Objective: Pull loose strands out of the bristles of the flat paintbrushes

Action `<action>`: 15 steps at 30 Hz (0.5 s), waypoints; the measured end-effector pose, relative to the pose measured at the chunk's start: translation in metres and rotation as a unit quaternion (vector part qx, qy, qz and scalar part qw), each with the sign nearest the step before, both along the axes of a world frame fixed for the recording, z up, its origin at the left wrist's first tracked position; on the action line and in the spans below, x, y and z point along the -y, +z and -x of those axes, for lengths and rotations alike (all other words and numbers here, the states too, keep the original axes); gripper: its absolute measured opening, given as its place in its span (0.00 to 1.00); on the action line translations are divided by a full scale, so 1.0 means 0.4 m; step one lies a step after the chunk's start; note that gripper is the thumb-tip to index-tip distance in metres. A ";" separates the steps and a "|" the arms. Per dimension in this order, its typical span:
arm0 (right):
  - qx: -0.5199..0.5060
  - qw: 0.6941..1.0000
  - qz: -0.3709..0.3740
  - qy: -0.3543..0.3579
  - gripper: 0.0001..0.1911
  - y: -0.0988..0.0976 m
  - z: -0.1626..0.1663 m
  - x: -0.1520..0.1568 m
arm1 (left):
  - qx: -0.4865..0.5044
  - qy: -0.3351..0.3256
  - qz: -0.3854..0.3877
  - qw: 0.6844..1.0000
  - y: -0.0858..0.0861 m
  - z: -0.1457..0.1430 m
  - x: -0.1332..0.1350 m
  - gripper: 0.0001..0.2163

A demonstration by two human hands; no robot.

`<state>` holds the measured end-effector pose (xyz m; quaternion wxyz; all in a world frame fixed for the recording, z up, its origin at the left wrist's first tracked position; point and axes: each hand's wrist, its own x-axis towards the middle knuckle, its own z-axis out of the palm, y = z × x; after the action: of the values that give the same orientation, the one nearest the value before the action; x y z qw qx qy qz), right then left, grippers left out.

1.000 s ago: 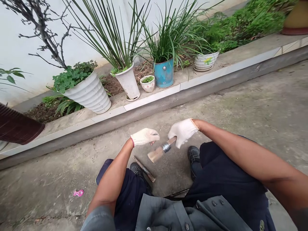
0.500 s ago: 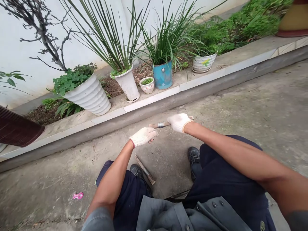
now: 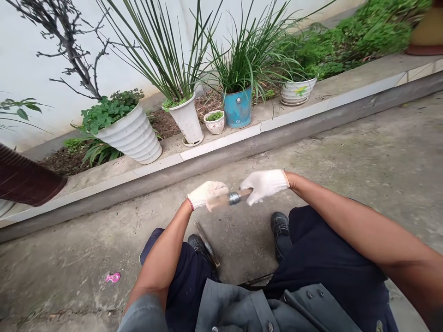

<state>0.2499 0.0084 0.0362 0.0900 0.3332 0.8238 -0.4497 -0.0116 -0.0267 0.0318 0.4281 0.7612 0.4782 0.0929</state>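
A wooden stick [image 3: 246,192] with shiny metal wire [image 3: 234,198] wound round its middle is held slantwise between my hands; its left end is blurred. My right hand [image 3: 266,183], in a white knitted glove, grips the right end between thumb and fingers. My left hand [image 3: 206,193], gloved the same way, has its fingers curled just behind the stick's left end. What those fingers hold, if anything, I cannot make out. On the concrete by my left shoe [image 3: 197,243] lies a second stick [image 3: 207,244], with a similar band round it.
Beyond my hands runs a low tiled ledge [image 3: 221,145]. On it stand a ribbed white pot [image 3: 133,138], a tall white pot [image 3: 188,122], a small pot [image 3: 215,125], a blue bucket [image 3: 237,110] and a bowl-shaped planter [image 3: 298,92]. A pink wrapper [image 3: 113,277] lies at lower left.
My right hand has come nearer my body and turned, bringing the stick with it. The stick's left end now overlaps my left hand, which has barely moved.
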 end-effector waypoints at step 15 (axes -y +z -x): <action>0.274 0.912 -0.302 -0.051 0.17 -0.008 0.106 0.060 | -0.016 0.068 0.015 0.997 -0.050 -0.012 0.131 0.13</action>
<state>0.2074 -0.0156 0.0329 0.1844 0.4962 0.8451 -0.0747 -0.0066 -0.0791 0.0119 0.4245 0.7216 0.5373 0.1026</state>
